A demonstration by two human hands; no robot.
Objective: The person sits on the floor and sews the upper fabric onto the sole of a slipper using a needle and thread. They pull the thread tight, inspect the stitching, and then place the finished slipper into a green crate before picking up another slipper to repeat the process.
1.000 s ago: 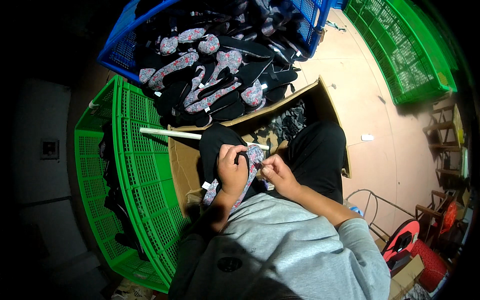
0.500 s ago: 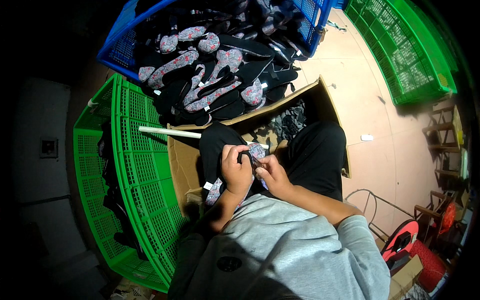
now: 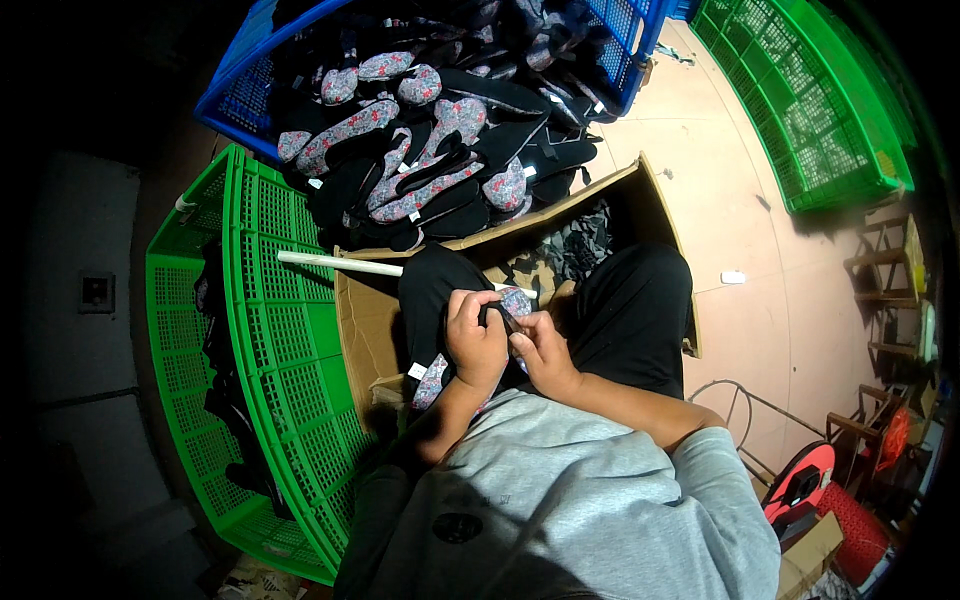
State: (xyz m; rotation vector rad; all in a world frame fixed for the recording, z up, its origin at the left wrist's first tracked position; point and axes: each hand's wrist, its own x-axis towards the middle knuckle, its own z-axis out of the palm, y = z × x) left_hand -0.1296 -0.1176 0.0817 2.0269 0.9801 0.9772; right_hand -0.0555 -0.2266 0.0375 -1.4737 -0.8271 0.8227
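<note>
Over my lap, my left hand (image 3: 474, 335) is closed around a soft cloth shoe (image 3: 516, 300) with a grey and red flowered print and black fabric. Its rounded end pokes up between my hands. Close beside it, my right hand (image 3: 545, 352) pinches the black edge of the same piece with thumb and fingers. Whether a small tool or thread sits in that pinch is hidden. A flowered piece with a white tag (image 3: 416, 370) shows below my left wrist; I cannot tell if it belongs to the same shoe.
Ahead, a heap of similar flowered and black shoes (image 3: 430, 185) spills from a blue crate (image 3: 240, 95). A cardboard box (image 3: 655, 205) with dark scraps (image 3: 582, 245) lies around my knees, with a white rod (image 3: 340, 263) across it. Green crates (image 3: 290, 340) stand at left and far right.
My right thumb and fingers have shifted slightly on the black edge. My left hand keeps its hold, and the shoe stays almost in place.
</note>
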